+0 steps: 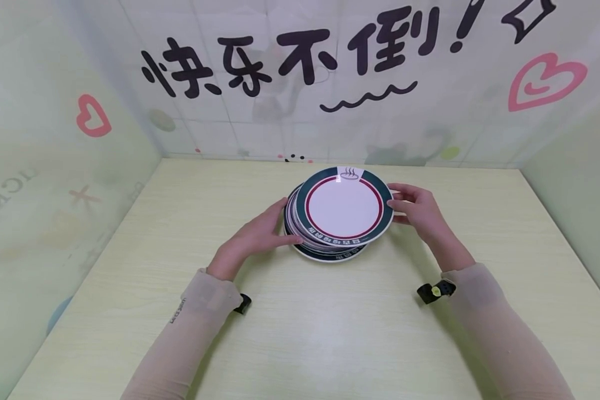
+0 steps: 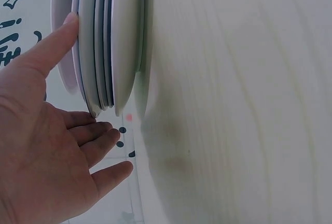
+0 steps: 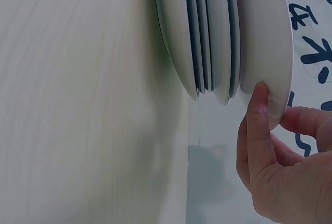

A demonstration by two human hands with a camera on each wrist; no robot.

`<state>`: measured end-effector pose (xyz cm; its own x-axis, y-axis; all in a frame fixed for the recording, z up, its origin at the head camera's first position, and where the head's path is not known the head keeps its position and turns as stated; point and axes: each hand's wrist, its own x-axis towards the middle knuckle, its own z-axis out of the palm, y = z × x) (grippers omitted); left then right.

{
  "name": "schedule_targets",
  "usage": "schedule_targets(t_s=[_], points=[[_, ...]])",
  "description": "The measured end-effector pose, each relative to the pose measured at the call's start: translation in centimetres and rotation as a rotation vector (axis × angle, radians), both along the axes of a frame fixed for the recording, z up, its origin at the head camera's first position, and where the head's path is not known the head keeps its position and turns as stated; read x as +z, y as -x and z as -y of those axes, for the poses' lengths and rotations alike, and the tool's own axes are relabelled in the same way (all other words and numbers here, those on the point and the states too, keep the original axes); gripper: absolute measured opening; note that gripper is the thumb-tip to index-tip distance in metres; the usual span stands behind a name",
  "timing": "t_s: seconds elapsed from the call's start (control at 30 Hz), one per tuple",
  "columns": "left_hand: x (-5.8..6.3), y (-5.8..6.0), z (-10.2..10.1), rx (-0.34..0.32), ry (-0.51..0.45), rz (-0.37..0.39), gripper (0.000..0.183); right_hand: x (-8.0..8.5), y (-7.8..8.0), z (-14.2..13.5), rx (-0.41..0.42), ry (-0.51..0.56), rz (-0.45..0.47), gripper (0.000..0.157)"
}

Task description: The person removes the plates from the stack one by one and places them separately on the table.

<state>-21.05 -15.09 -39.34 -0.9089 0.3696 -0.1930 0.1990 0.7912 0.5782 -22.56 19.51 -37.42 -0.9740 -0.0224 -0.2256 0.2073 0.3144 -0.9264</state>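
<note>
A stack of round plates (image 1: 330, 256) sits on the table toward the back, with dark green rims visible. The top plate (image 1: 345, 208) is white inside with a red ring, a green rim and a steaming-bowl mark. My right hand (image 1: 414, 206) pinches its right edge, thumb above and fingers beneath. In the right wrist view this plate (image 3: 264, 37) is tilted and parted from those below. At the left side, my left hand (image 1: 260, 229) touches the stack with thumb and fingers spread along the rims. The left wrist view shows the thumb (image 2: 65, 35) against the plate edges.
The pale wood-grain table (image 1: 310, 328) spreads in front of the stack. A back wall (image 1: 300, 128) with black lettering and pink hearts stands close behind. Side walls (image 1: 45, 183) bound the table. Black straps (image 1: 436, 291) are on the wrists.
</note>
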Motion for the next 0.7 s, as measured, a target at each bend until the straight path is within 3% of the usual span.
schedule_targets(t_s=[0.7], points=[[0.2,-0.1,-0.1,-0.006,0.006,0.011,0.111,0.7,0.1,-1.2,0.006,0.023,-0.035,0.05]])
